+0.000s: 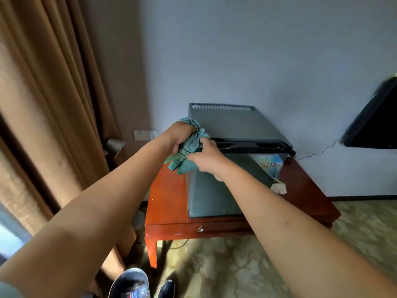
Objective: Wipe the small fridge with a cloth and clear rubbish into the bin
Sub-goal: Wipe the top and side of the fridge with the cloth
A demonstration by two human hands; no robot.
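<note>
Head view, looking down along two bare forearms that reach forward and meet in the middle. Both hands clutch a crumpled teal cloth [189, 145]: the left hand [179, 135] curls round its upper part, the right hand [206, 157] pinches its lower right side. The cloth hangs in the air just in front of the fridge's [232, 125] front left top corner; whether it touches the fridge cannot be told.

The fridge is a small dark grey box with a vented strip along its back top edge, set close to a pale wall [257, 50]. It stands on a low red-brown table [167, 201], taking up the middle and back; a bare strip of tabletop runs along the fridge's left side and another on the right. A torn scrap of paper [279, 187] sits at the fridge's lower right front corner. A small keyhole shows in the table's front rail.

Brown curtains [53, 104] hang close on the left, nearly reaching the table's left edge. Patterned carpet [247, 265] spreads open in front of and right of the table. A round bin [129, 282] sits at the bottom edge, beside a dark shoe [166, 288]
</note>
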